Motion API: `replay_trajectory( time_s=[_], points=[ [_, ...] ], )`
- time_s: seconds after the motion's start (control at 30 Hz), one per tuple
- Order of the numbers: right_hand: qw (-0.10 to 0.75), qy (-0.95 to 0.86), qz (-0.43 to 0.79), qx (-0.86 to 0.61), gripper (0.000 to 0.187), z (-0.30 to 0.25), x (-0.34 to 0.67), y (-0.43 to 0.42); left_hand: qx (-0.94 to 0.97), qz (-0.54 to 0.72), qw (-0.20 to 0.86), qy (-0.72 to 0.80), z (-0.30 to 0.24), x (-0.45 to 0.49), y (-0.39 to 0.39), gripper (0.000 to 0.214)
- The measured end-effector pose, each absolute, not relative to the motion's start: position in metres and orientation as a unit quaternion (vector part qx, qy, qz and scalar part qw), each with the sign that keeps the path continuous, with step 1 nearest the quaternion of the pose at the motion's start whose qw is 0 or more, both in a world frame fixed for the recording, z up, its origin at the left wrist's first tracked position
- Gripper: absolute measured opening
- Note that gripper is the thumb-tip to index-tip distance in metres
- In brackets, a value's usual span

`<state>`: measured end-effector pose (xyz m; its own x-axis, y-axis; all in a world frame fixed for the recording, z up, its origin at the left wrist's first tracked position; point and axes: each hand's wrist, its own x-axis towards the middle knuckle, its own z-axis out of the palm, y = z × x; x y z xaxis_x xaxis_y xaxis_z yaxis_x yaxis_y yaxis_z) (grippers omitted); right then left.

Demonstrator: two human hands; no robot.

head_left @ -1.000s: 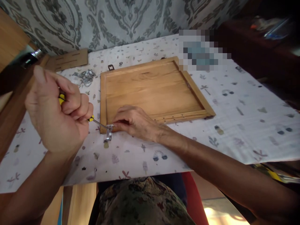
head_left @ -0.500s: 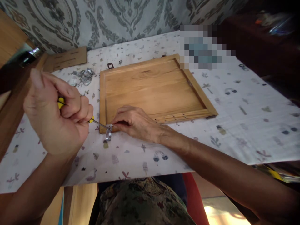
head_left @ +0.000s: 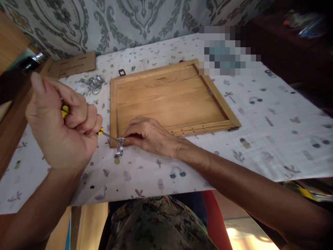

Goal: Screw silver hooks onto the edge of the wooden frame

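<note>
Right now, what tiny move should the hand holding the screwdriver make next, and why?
Probably a small twist of the screwdriver with the left hand: its tip sits on the metal bracket at the near left corner of the wooden panel, and the right hand pinches that bracket against the edge, so it looks held ready.

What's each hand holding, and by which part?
The left hand grips a screwdriver by its yellow-and-black handle, fist closed around it. The right hand pins a metal bracket by its top end against the wooden frame's near corner.
</note>
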<state>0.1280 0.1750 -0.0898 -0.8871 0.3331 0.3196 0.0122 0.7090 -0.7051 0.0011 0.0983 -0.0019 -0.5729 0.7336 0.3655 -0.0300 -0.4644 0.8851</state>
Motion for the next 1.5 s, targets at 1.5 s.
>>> replay_trajectory(
  time_s=[1.5],
  points=[
    [0.215,-0.917,0.327,-0.082,0.018,-0.093,0.128,0.174,0.534,0.656,0.391,0.362,-0.008,-0.005,0.089,0.020]
  ],
)
